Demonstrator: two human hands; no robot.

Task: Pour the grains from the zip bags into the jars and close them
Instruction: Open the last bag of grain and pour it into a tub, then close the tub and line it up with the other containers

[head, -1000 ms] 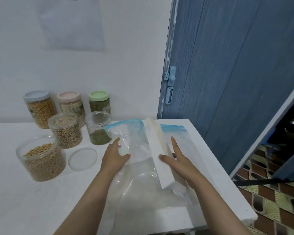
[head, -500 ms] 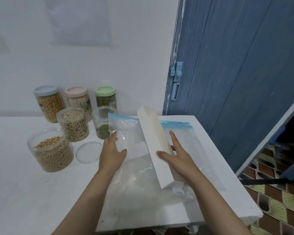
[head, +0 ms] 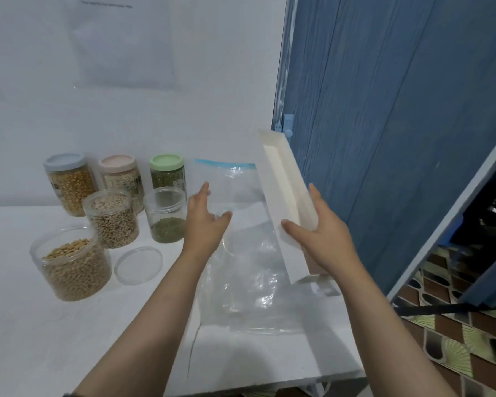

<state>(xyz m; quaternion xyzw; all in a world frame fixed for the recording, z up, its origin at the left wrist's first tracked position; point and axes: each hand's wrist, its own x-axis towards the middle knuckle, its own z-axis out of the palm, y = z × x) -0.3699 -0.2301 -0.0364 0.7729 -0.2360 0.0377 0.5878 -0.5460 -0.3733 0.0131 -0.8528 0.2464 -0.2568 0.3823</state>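
White tray [head: 284, 196] now lifted higher in right hand [head: 321, 236], zip bag [head: 241, 196] raised.

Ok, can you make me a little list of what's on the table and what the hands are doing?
left hand: open, fingers against the zip bag
right hand: holds the white tray, tilted
zip bag: clear, blue strip on top, looks empty
open jars: three, tan beans, pale grains, a few green grains
closed jars: three at the wall, blue lid, pink lid, green lid
loose lid: clear, flat on the table
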